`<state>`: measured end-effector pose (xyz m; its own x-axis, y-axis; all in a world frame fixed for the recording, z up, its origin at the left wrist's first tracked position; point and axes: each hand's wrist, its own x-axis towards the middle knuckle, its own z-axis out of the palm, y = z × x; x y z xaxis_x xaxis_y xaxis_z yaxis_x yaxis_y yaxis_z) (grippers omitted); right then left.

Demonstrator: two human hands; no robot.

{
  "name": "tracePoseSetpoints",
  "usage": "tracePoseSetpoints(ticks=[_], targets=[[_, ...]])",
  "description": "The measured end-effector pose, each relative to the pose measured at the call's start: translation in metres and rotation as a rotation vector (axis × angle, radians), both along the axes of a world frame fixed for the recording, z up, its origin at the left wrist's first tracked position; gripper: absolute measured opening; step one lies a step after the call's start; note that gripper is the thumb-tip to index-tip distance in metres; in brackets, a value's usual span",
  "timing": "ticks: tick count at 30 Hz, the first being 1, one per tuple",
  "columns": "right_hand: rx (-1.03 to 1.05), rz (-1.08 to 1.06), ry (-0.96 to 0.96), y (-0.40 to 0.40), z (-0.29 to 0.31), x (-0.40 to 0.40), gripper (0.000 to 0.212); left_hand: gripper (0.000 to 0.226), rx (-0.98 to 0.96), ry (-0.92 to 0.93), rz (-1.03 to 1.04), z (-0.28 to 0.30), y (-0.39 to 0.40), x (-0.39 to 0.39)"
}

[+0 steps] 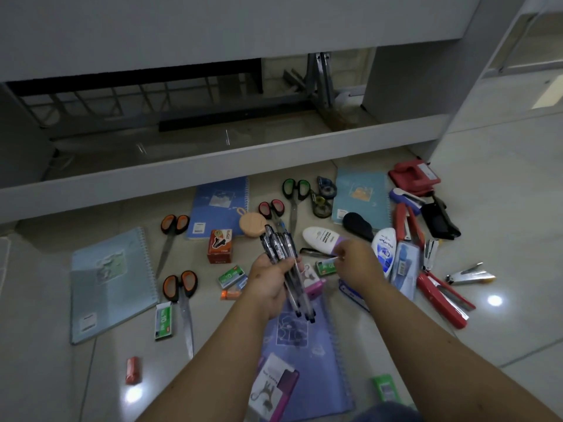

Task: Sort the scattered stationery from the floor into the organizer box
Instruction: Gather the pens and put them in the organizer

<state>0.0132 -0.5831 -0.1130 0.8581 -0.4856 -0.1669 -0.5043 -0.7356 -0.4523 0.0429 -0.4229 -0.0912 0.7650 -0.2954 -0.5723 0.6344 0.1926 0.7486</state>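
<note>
My left hand (268, 284) grips a bunch of several clear pens (281, 254), their tips pointing down toward me. My right hand (359, 266) hovers just right of them, its fingertips pinching something small near the purple end of a white correction tape (323, 239); what it pinches I cannot tell. A green staple box (326, 267) lies under that hand. Stationery is scattered over the tiled floor: scissors with orange handles (179, 287), a red staple box (220, 245), a red stapler (441, 296). No organizer box is in view.
Spiral notebooks lie at the left (109, 284), back (219, 205), back right (361, 194) and under my arms (304, 354). A red hole punch (416, 176) and black case (438, 220) sit at the far right. A grey desk frame (213, 159) borders the far side.
</note>
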Motion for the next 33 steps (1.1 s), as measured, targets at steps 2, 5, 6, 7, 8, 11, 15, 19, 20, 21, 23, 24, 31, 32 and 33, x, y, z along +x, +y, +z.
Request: tracePoseSetpoints(ticks=[2,5,6,7,8,11,15,19,20,21,23,24,31,32,33], targets=[[-0.122,0.062,0.158,-0.010,-0.009,0.001,0.030,0.013,-0.015,0.015,0.008,-0.003,-0.005,0.006],[-0.171,0.134,0.258,-0.013,-0.018,0.003,0.030,0.013,0.001,0.022,0.022,-0.009,-0.009,0.012],[-0.190,0.141,0.262,-0.012,-0.019,0.003,0.030,0.013,0.005,0.021,0.035,-0.011,-0.010,0.014],[-0.207,0.142,0.259,-0.012,-0.020,0.004,0.030,0.014,0.006,0.021,0.049,-0.014,-0.010,0.015],[-0.214,0.138,0.252,-0.012,-0.021,0.005,0.030,0.015,0.010,0.018,0.062,-0.016,-0.011,0.016],[-0.169,0.090,0.245,-0.013,-0.021,0.009,0.029,0.016,0.017,0.022,0.074,-0.021,-0.012,0.016],[-0.121,0.090,0.264,-0.012,-0.017,0.011,0.027,0.018,0.018,0.005,0.061,-0.020,-0.016,0.014],[-0.077,0.049,0.192,-0.010,-0.015,0.003,0.023,0.020,0.035,-0.021,0.068,-0.016,-0.021,0.012],[-0.052,0.028,0.150,-0.012,-0.013,0.000,0.023,0.021,0.041,-0.028,0.078,-0.014,-0.024,0.011],[-0.012,0.007,0.104,-0.013,-0.010,-0.002,0.022,0.022,0.048,-0.033,0.089,-0.012,-0.027,0.010],[0.162,-0.017,-0.009,-0.015,-0.002,-0.008,0.016,0.026,0.069,-0.037,0.109,-0.008,-0.035,0.006],[0.282,-0.001,-0.059,-0.015,0.004,-0.011,0.014,0.026,0.078,-0.034,0.114,-0.007,-0.039,0.004],[0.283,0.254,-0.102,0.000,0.031,-0.037,0.017,0.028,0.066,-0.035,0.043,0.006,-0.062,-0.020],[0.270,0.226,-0.126,0.002,0.031,-0.040,0.017,0.027,0.103,-0.087,0.023,0.006,-0.064,-0.022],[0.297,0.179,-0.147,0.005,0.030,-0.043,0.018,0.023,0.146,-0.138,0.002,0.006,-0.064,-0.025]])
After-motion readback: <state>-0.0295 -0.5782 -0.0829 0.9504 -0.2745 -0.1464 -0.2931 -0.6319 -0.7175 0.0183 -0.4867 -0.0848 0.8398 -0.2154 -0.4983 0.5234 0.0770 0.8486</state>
